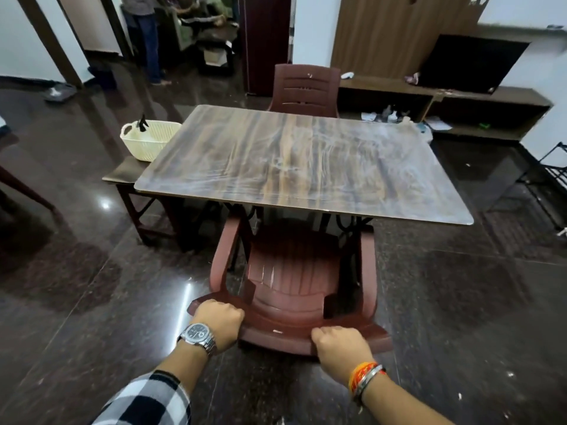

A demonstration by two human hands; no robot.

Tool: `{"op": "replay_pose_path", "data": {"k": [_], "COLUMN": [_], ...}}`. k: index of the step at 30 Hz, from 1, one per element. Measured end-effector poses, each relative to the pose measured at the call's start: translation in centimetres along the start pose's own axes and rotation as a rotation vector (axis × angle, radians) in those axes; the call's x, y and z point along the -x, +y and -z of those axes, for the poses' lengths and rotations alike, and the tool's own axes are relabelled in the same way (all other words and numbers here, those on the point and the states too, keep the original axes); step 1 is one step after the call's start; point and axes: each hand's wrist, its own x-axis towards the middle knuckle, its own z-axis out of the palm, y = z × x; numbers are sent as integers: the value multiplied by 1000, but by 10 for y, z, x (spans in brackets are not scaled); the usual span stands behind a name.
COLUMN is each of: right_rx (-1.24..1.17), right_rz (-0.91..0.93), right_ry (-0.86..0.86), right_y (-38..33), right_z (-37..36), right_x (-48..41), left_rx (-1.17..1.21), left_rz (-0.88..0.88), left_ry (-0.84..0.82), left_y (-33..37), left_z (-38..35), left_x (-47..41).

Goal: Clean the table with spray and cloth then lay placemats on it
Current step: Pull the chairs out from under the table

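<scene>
A wood-grain table (300, 161) stands ahead of me, its top bare and streaked with pale smears. A brown plastic chair (294, 271) sits at its near edge, seat partly under the top. My left hand (218, 320) grips the left end of the chair's backrest; my right hand (340, 348) grips the backrest near its middle. A cream basket (150, 139) rests on a low side table (122, 173) by the table's left corner; a black spray nozzle (142, 123) pokes out of it. No cloth or placemats are visible.
A second brown chair (306, 88) faces me at the far side. A low shelf unit (478, 108) with a dark screen (469, 62) lines the right wall. A person (147, 35) stands in the far doorway. Glossy dark floor surrounds the table.
</scene>
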Motion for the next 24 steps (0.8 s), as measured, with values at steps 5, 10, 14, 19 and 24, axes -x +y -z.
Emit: {"op": "replay_pose_path", "data": {"k": [5, 10, 14, 19, 24], "right_rx": [7, 13, 25, -12, -16], "right_rz": [-38, -8, -4, 30, 21], "right_ry": [-16, 20, -40, -130, -142], "right_y": [23, 30, 37, 48, 59], "right_z": [1, 1, 1, 13, 17], "right_x": [-17, -33, -43, -52, -62], "left_rx": [-44, -68, -90, -65, -72], "left_rz": [-7, 8, 21, 33, 47], "left_ry": [-43, -37, -48, -43, -38], "left_y": [6, -3, -2, -1, 1], "left_z": [14, 18, 24, 28, 33], "left_x": [-22, -36, -44, -55, -66]}}
